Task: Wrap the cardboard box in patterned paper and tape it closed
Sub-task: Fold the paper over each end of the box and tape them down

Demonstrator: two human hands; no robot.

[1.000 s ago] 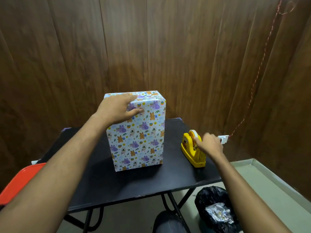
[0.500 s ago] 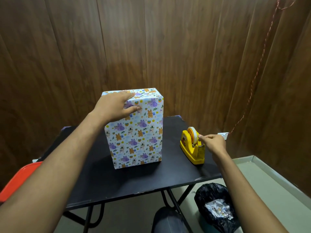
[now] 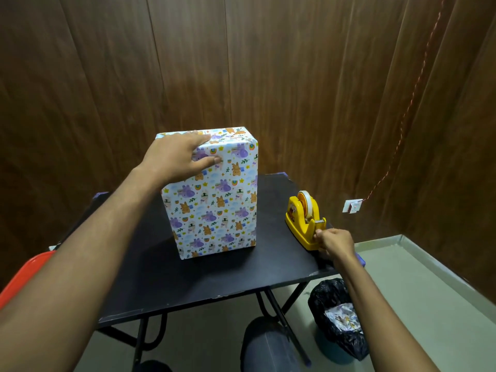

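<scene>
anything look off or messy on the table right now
Nothing stands out. The wrapped box stands upright on the black table, steadied by the left hand. The right hand is at the cutter end of the upright yellow tape dispenser.

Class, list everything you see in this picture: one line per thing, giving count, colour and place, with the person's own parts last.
box: one, wrapped in white paper with purple and orange animals, upright on the table.
tape dispenser: one, yellow with a white roll, on the table's right edge.
table: one, black top, folding legs, centre.
bin bag: one, black, crumpled paper inside, on the floor at right.
chair: one, red-orange, far left edge.
socket: one, white, on the right wall, with a reddish cord running up.
wall: brown wood panels, behind.
left hand: rests on the box's top front edge.
right hand: pinching at the dispenser's front end.
</scene>
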